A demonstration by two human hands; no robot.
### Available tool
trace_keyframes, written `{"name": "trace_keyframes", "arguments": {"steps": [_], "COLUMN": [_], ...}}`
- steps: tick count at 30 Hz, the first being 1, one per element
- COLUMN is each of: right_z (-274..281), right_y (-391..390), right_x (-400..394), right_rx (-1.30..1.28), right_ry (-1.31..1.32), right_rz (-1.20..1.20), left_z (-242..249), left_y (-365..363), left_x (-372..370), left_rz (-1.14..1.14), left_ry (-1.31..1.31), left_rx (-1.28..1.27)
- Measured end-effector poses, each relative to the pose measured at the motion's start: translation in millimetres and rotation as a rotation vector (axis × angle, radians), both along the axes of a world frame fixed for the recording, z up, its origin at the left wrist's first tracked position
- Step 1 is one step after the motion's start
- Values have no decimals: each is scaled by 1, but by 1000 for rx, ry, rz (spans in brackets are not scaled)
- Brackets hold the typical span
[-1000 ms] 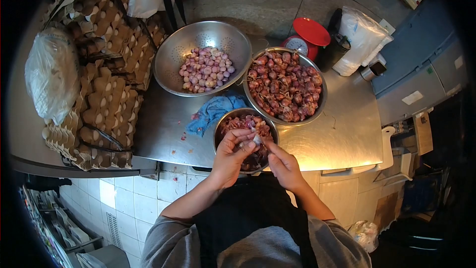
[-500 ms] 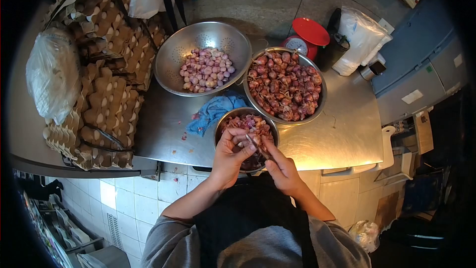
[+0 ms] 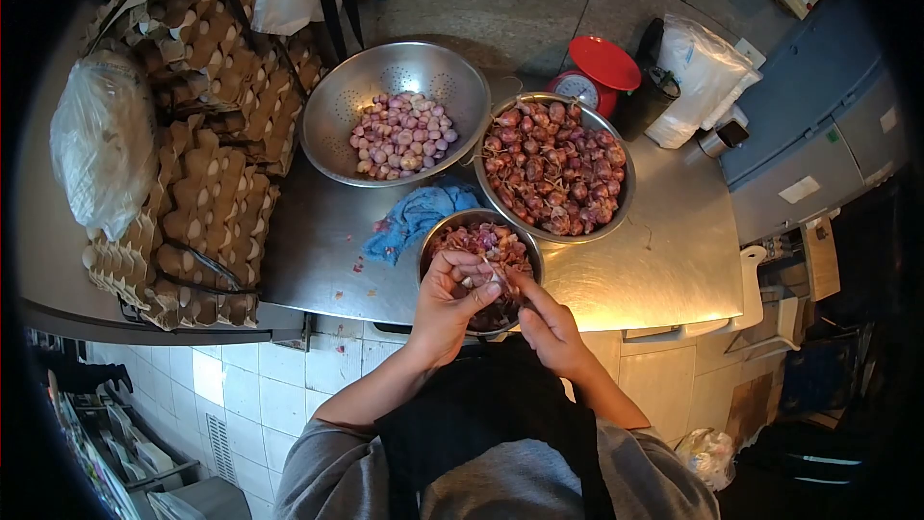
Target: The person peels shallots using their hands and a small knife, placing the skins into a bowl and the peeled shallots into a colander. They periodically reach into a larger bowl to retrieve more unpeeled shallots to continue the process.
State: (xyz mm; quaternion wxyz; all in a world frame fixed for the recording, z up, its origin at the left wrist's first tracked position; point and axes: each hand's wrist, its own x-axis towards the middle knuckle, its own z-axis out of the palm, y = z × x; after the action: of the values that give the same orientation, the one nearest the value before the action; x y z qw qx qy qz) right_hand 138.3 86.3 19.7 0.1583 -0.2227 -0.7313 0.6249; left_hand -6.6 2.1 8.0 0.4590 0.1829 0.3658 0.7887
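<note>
Above a small steel bowl (image 3: 423,260) of reddish papery skins, my left hand (image 3: 447,303) is closed, pinching a small shallot (image 3: 493,274) between thumb and fingers. My right hand (image 3: 551,325) meets it from the right, its fingers curled in at the shallot; what they grip is too small and covered to make out. Behind, to the right, a steel bowl (image 3: 630,195) is heaped with unpeeled red shallots (image 3: 553,169). A steel colander (image 3: 332,125) farther left holds pale, peeled shallots (image 3: 402,135).
A blue cloth (image 3: 419,217) lies between the colander and the small bowl on the steel table (image 3: 616,284), with scraps of skin nearby. Stacked egg trays (image 3: 212,212) and a plastic bag (image 3: 104,144) fill the left side. A red scale (image 3: 604,63) stands at the back.
Both hands stay over the small bowl, with only slight finger movement at the shallot. A dark thin edge seen between the hands before shows less now. The bowls and colander have not moved.
</note>
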Motion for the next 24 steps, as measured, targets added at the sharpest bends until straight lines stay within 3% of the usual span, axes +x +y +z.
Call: {"name": "trace_keyframes", "arguments": {"steps": [4, 9, 15, 18, 22, 24], "right_z": [-2, -19, -17, -10, 0, -4], "right_y": [2, 8, 11, 12, 6, 6], "right_x": [-1, 1, -4, 1, -3, -3], "right_rx": [88, -270, -370, -280, 153, 169], "right_ry": [28, 132, 162, 115, 21, 5], "right_rz": [-1, -32, -121, 2, 13, 8], "left_z": [-2, 6, 3, 1, -2, -2], "left_y": [0, 0, 1, 2, 3, 3], "left_x": [-2, -4, -6, -7, -5, -5], "left_rz": [-25, -123, -131, -112, -49, -48], "left_ry": [23, -105, -89, -69, 30, 21], "left_rx": [20, 24, 13, -12, -44, -48]}}
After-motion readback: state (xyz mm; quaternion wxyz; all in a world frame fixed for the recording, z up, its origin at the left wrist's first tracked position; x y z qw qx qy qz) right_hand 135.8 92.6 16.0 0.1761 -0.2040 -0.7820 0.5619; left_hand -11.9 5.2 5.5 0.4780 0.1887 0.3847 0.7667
